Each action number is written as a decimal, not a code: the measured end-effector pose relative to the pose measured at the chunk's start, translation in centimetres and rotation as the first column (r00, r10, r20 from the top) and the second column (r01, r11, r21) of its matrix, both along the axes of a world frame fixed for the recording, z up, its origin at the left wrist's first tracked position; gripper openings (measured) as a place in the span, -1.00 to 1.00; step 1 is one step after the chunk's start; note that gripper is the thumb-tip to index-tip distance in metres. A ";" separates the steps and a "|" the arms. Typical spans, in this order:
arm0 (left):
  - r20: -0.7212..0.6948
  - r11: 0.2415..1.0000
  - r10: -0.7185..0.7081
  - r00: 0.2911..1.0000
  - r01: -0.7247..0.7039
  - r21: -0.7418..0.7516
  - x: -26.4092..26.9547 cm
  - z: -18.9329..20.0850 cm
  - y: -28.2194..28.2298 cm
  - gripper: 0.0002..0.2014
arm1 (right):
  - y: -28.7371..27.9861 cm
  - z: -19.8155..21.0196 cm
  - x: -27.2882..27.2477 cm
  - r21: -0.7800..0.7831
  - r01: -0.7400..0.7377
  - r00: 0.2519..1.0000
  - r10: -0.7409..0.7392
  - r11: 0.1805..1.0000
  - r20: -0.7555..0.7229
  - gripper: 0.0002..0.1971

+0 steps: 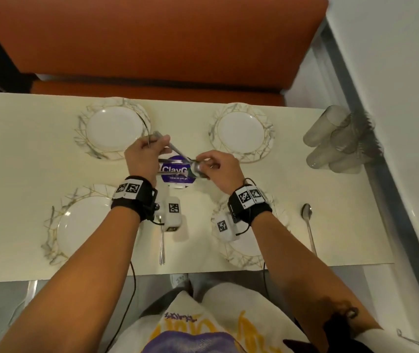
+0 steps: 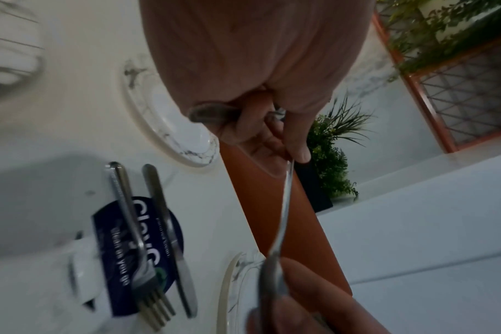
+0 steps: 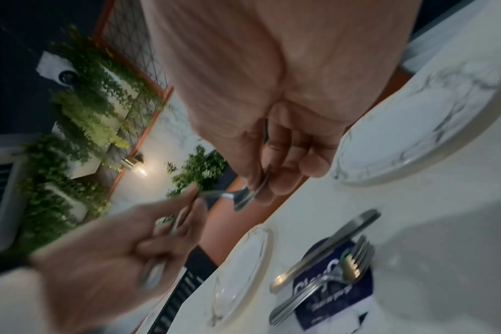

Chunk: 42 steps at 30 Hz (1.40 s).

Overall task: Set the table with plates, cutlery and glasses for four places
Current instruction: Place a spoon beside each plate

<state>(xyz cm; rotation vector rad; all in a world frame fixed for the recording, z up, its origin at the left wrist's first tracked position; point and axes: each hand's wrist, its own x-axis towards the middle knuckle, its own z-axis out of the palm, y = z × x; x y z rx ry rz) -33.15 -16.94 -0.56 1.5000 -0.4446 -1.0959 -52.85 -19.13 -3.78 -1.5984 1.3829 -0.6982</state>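
Four white marble-rimmed plates lie on the cream table (image 1: 25,154): far left (image 1: 82,123), far right (image 1: 213,135), near left (image 1: 54,225), near right (image 1: 244,258). Above the table's middle my left hand (image 1: 144,151) grips spoon handles. One spoon (image 1: 178,151) runs from it to my right hand (image 1: 213,165), which pinches its bowl (image 3: 243,198). The thin handle (image 2: 283,203) spans both hands. Forks (image 2: 135,237) and a knife (image 2: 169,237) lie below on a purple sticker (image 1: 178,174). One spoon (image 1: 308,225) lies right of the near right plate. Another spoon (image 1: 162,243) lies between the near plates.
Several clear glasses (image 1: 336,143) lie in a heap at the table's right end, by the wall. An orange bench (image 1: 152,47) runs along the far side. The near edge of the table is at my body. Potted plants (image 3: 80,108) hang beyond.
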 end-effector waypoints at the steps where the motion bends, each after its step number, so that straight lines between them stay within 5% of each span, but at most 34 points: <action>1: 0.031 1.000 0.005 0.999 -0.005 -0.001 0.5 -0.2 -1.6 -0.70 | -1.0 -0.2 1.0 0.012 -0.024 1.000 0.024 1.000 0.009 -0.85; 9: 0.208 0.988 -0.152 0.966 0.154 0.008 -1.6 -1.8 -5.1 -0.78 | -4.3 -0.1 2.5 0.180 -0.100 0.993 0.109 0.979 -0.044 -0.86; 15: 0.321 0.944 -0.328 0.888 0.324 0.069 -3.2 -2.8 -6.6 -0.94 | -10.2 2.1 3.3 0.071 0.071 0.997 -0.069 0.995 -0.040 -0.58; 18: 0.391 0.932 -0.355 0.849 0.351 0.085 -4.4 -2.8 -7.1 -0.93 | -12.9 2.2 3.8 -0.034 0.026 0.989 -0.031 0.999 -0.146 -0.74; 25: 0.307 0.927 -0.370 0.877 0.326 0.187 -4.3 -4.6 -8.5 -0.87 | -17.9 3.2 2.7 -0.076 0.177 0.982 -0.182 0.981 -0.057 -0.81; 31: 0.264 0.930 -0.342 0.902 0.285 0.234 -2.7 -6.0 -12.1 -0.88 | -19.6 3.5 -1.2 0.100 0.328 0.910 -0.342 0.939 0.235 -0.79; 42: 0.252 0.868 -0.426 0.869 0.313 0.386 -0.3 -11.7 -22.5 -0.88 | -13.9 -4.2 -6.8 0.284 0.315 0.931 -0.353 0.906 0.095 -0.81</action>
